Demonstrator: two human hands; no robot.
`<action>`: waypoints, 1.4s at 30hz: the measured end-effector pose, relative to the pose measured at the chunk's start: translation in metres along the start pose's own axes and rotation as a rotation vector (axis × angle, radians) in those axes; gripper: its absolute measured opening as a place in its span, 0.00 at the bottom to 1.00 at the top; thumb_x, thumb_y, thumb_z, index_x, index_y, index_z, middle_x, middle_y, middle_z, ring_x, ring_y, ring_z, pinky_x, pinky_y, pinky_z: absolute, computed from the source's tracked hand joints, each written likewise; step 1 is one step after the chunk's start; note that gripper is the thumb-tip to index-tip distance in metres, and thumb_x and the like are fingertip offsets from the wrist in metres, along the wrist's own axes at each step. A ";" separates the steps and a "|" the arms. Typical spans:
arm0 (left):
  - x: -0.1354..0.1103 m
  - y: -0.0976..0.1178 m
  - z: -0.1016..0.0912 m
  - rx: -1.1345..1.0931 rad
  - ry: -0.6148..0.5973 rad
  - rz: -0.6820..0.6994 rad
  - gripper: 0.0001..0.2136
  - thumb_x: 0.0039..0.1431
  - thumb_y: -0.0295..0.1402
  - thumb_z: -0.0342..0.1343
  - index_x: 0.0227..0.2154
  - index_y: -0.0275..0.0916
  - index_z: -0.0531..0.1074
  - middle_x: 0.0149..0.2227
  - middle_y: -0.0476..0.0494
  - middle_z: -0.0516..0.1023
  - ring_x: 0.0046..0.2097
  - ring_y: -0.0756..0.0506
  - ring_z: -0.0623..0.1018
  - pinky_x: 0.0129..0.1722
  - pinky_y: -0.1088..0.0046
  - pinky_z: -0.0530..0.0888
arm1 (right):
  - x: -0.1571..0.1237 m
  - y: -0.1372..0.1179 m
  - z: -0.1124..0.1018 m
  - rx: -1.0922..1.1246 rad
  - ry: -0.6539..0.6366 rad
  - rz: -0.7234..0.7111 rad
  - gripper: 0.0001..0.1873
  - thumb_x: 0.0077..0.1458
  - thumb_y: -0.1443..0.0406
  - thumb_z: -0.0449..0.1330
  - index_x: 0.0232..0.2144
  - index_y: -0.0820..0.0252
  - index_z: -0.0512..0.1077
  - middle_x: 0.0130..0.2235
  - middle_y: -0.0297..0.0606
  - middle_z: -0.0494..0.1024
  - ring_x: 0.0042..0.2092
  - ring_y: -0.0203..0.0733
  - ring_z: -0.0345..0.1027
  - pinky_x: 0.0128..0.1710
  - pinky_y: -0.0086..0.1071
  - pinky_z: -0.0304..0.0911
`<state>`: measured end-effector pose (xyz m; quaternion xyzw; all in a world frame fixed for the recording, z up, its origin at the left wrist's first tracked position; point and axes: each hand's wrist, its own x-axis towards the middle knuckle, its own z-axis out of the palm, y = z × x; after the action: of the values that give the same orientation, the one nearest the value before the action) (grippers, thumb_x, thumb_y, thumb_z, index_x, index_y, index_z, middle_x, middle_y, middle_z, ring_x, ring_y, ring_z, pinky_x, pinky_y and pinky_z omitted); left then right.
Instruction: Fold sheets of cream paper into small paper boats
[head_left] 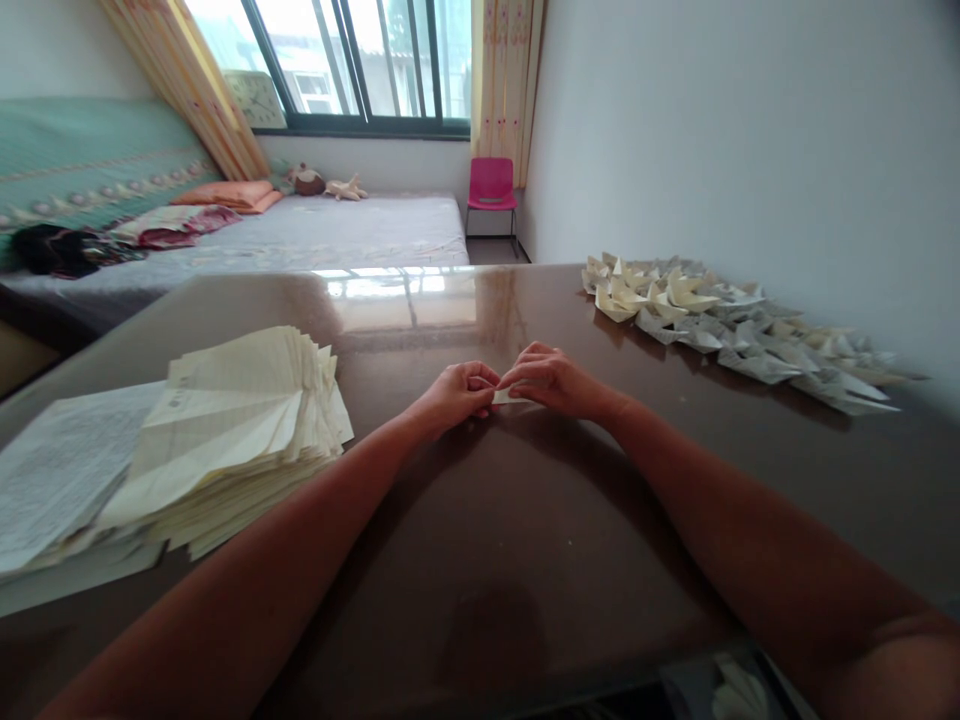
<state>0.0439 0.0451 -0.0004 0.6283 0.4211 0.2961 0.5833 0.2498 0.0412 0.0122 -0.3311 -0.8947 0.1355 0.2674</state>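
The left hand and right hand pinch a small paper piece between them, apparently part-folded. Beyond, to their right, many folded paper shapes look finished; to their left, a thick paper stack lies unshaped.

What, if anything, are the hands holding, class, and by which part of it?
A small pale piece of paper: the left hand pinches its left end, while the right hand seems to grip its right part. Its full shape is hidden.
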 end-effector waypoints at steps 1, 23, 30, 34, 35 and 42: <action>0.000 0.000 0.001 -0.002 -0.009 -0.007 0.06 0.49 0.27 0.58 0.31 0.35 0.69 0.23 0.51 0.74 0.25 0.54 0.73 0.26 0.80 0.71 | 0.000 0.000 0.000 -0.002 -0.009 -0.006 0.09 0.58 0.60 0.59 0.39 0.53 0.78 0.36 0.37 0.79 0.43 0.42 0.65 0.46 0.34 0.60; -0.002 0.002 -0.002 0.079 -0.009 -0.001 0.14 0.53 0.42 0.57 0.25 0.34 0.72 0.24 0.47 0.75 0.23 0.55 0.70 0.18 0.83 0.65 | 0.000 0.000 0.002 0.120 0.068 0.079 0.11 0.56 0.60 0.60 0.41 0.55 0.76 0.37 0.37 0.78 0.43 0.41 0.66 0.48 0.35 0.61; -0.001 0.000 -0.005 0.038 -0.046 -0.037 0.14 0.53 0.42 0.58 0.28 0.34 0.72 0.26 0.45 0.76 0.26 0.53 0.72 0.19 0.82 0.65 | 0.003 -0.001 0.001 0.026 0.050 0.075 0.08 0.57 0.60 0.60 0.34 0.56 0.78 0.33 0.38 0.78 0.42 0.42 0.65 0.45 0.34 0.61; 0.001 -0.001 -0.004 0.335 0.116 0.229 0.10 0.54 0.39 0.56 0.32 0.36 0.73 0.25 0.49 0.74 0.27 0.52 0.71 0.25 0.78 0.67 | 0.002 -0.001 0.001 -0.091 0.011 0.147 0.08 0.58 0.61 0.58 0.34 0.57 0.76 0.35 0.38 0.78 0.43 0.43 0.65 0.45 0.34 0.58; 0.001 -0.001 -0.003 0.438 0.155 0.311 0.10 0.55 0.39 0.55 0.31 0.37 0.74 0.26 0.49 0.74 0.28 0.51 0.71 0.28 0.77 0.68 | 0.002 0.000 0.001 -0.112 0.008 0.160 0.08 0.58 0.61 0.57 0.34 0.57 0.76 0.35 0.38 0.78 0.43 0.43 0.65 0.45 0.35 0.58; -0.003 0.000 0.000 0.787 0.274 0.448 0.10 0.57 0.41 0.55 0.30 0.41 0.76 0.31 0.48 0.76 0.31 0.49 0.73 0.35 0.74 0.68 | 0.003 -0.002 0.004 -0.123 0.024 0.214 0.08 0.58 0.60 0.58 0.33 0.57 0.75 0.35 0.38 0.78 0.44 0.44 0.64 0.44 0.35 0.57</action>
<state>0.0425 0.0422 -0.0006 0.8322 0.4285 0.3127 0.1616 0.2440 0.0412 0.0107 -0.4420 -0.8577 0.1041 0.2413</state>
